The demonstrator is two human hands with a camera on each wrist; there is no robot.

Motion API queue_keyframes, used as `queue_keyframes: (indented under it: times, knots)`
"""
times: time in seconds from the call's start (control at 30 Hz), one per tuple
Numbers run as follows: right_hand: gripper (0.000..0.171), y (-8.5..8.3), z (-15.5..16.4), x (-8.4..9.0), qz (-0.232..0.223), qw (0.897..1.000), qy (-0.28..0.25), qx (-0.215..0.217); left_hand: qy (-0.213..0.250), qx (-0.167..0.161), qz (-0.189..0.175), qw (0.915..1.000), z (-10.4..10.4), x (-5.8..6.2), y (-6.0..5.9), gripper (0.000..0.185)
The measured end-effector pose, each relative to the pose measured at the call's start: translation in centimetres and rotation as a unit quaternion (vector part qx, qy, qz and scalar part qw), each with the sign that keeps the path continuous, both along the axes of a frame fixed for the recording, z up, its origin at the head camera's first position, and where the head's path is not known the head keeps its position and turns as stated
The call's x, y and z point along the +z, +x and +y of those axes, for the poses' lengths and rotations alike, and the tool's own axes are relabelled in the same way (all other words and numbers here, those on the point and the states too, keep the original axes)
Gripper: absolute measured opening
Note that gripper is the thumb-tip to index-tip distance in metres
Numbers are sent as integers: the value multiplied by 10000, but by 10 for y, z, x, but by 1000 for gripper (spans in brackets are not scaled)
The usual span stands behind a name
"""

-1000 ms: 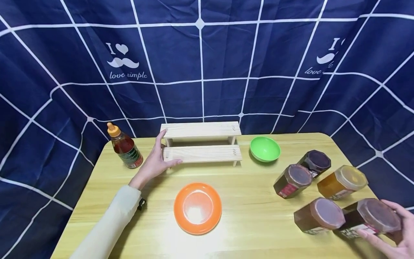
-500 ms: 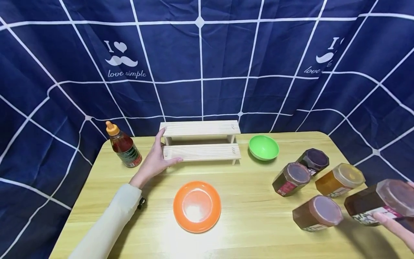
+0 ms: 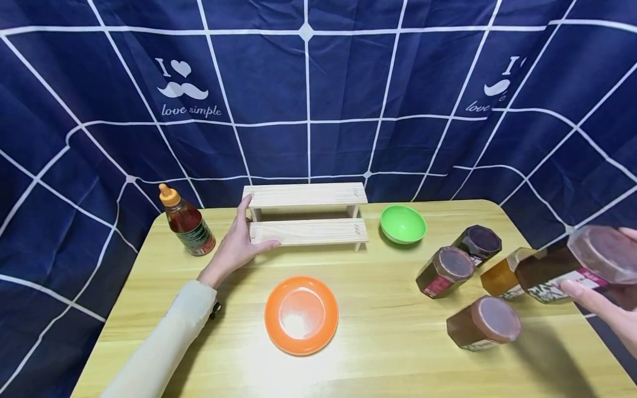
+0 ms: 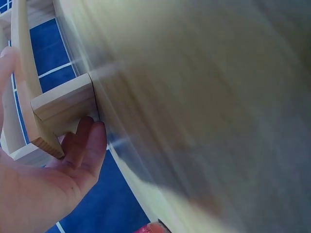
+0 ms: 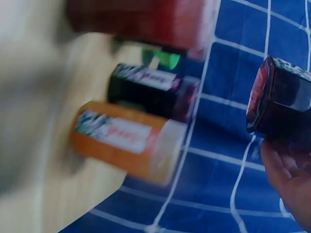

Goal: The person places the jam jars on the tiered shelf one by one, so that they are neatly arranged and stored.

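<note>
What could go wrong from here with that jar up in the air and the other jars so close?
1. The right hand holds the dark jar tilted above the amber jar; a slip could drop it onto the jars below.
2. The grip shows only at the jar's lower side, so it may be weak.
3. The left hand merely rests against the wooden rack; setting a jar down hard could shift the rack.
</note>
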State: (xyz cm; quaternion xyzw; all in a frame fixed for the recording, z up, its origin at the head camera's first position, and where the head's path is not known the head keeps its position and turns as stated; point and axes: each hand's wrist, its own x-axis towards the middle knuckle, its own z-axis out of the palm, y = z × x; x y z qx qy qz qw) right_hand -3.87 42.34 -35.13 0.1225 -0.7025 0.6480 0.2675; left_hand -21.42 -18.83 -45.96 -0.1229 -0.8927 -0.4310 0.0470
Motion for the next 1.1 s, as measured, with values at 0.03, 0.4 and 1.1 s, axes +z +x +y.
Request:
queue_keyframes:
  times: [0.03, 0.4, 1.1]
  knots:
    - [95, -4, -7, 6, 26, 9997, -185, 137, -24, 10, -5, 10000, 0, 1, 0, 134]
    - [107, -40, -76, 51, -23, 9965, 341, 764, -198, 90, -17, 9998, 2, 5, 3, 134]
    - [95, -126, -200, 64, -829, 9704, 2046, 981, -230, 166, -135, 9995, 3, 1, -1, 134]
